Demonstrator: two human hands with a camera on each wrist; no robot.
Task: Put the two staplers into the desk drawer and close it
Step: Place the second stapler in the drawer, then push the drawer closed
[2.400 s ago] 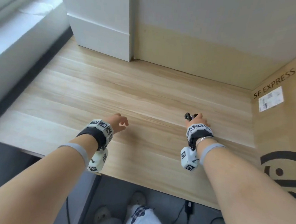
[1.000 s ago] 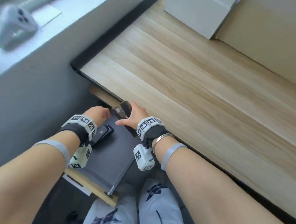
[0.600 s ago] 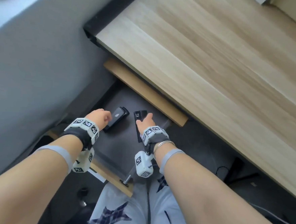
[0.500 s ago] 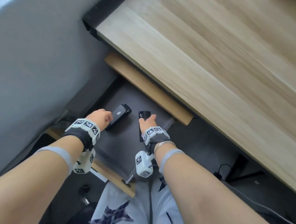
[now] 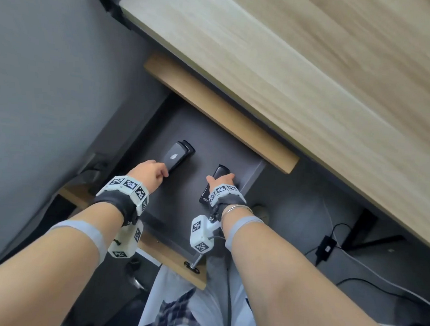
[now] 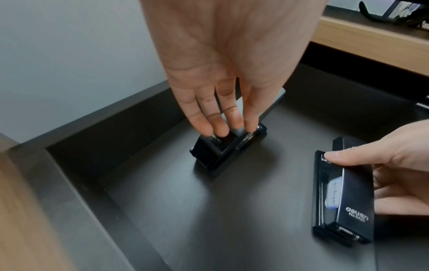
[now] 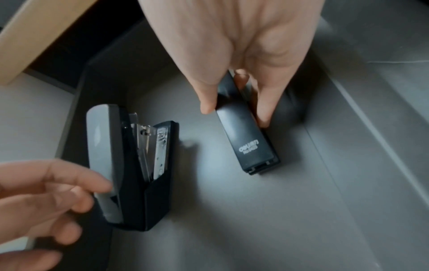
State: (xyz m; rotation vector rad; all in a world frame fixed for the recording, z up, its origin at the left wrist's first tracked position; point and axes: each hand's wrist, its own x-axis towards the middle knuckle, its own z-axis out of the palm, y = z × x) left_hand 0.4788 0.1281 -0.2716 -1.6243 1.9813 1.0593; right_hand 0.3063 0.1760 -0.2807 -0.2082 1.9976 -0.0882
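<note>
The desk drawer stands pulled out, its dark grey floor showing. A grey-topped black stapler lies on the floor at the left. My left hand touches its near end with straight fingertips. A black stapler with white lettering lies to its right. My right hand pinches it between thumb and fingers, and the far end is hidden under the palm. The two staplers lie apart.
The light wood desk top overhangs the drawer's back. A wooden drawer front with a metal knob sits nearest my legs. A grey wall closes off the left. Cables and an adapter lie on the floor at the right.
Both hands went from the desk top down into the open drawer with the staplers. Over the last half second both staplers settled on the drawer floor, and the hands barely moved.
</note>
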